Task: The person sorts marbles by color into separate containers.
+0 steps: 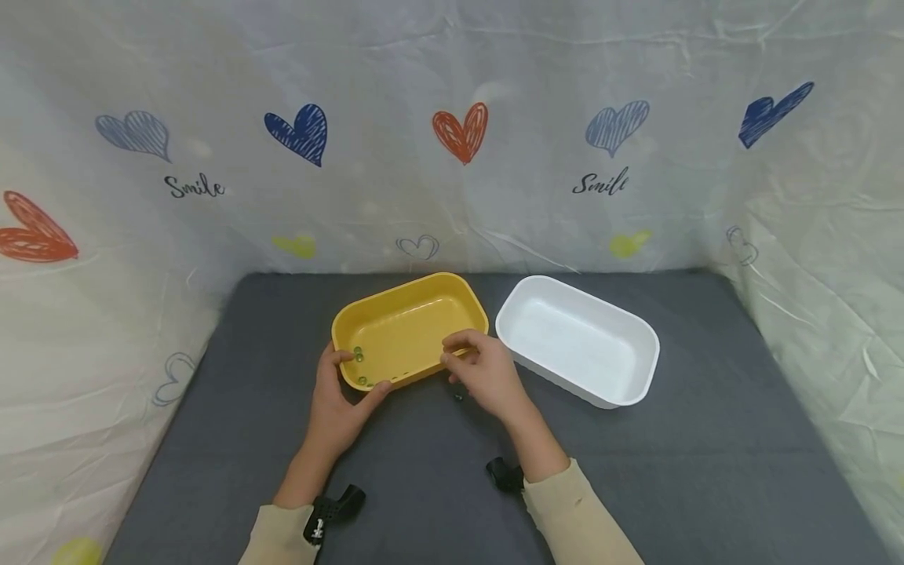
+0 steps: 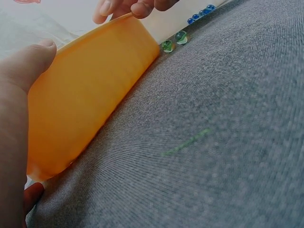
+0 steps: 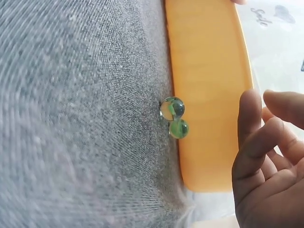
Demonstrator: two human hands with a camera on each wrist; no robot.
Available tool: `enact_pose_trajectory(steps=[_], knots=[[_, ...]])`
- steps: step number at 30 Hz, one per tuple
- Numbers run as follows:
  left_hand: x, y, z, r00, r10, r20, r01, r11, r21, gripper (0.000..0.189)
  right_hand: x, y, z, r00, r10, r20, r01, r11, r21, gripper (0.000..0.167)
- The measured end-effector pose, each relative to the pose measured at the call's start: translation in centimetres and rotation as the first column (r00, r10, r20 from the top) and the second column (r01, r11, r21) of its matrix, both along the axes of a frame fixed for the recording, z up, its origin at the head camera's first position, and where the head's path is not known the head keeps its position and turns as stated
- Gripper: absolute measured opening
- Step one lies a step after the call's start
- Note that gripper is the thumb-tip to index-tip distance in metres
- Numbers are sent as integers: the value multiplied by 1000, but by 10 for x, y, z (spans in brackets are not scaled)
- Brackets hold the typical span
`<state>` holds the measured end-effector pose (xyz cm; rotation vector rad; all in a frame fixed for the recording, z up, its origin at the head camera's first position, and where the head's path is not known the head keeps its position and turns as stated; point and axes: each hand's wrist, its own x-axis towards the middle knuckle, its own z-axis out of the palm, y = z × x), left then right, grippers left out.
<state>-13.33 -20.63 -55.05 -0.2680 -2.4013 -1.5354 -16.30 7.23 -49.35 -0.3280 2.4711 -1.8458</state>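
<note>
My left hand [image 1: 335,412] holds the yellow tray [image 1: 410,302] at its near left corner, thumb on the near rim and fingers at the left side. Several greenish glass marbles [image 1: 359,355] lie inside the tray along its left and near walls. Over the near rim, toward the right, hovers my right hand [image 1: 487,373] with loosely bent fingers; nothing shows between thumb and forefinger in the right wrist view. Below that hand, two clear glass marbles [image 3: 172,109] with green swirls sit on the cloth against the tray's outer wall.
A white tray [image 1: 575,333] stands angled to the right of the yellow one. Several blue marbles [image 2: 202,14] line its foot in the left wrist view. Grey cloth [image 1: 438,486] covers the table, and a curtain [image 1: 381,196] printed with hearts hangs behind.
</note>
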Motion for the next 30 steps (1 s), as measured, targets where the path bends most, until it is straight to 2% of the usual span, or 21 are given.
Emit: enact_pose_trajectory(steps=[15,23,30], knots=[[0,0,0,999,19,33,-17,999,-38,68,11,12,5,1000,17,-17,-18,1000,-22,20],[2,1,1,999,18,41,-17,999,-41,69,18,16,-7,1000,7,0,-7,1000,-10,13],[1,1,3,999,17,35,-15,999,-39,69,20,18,-15,1000,-6,4,6,999,51,17]])
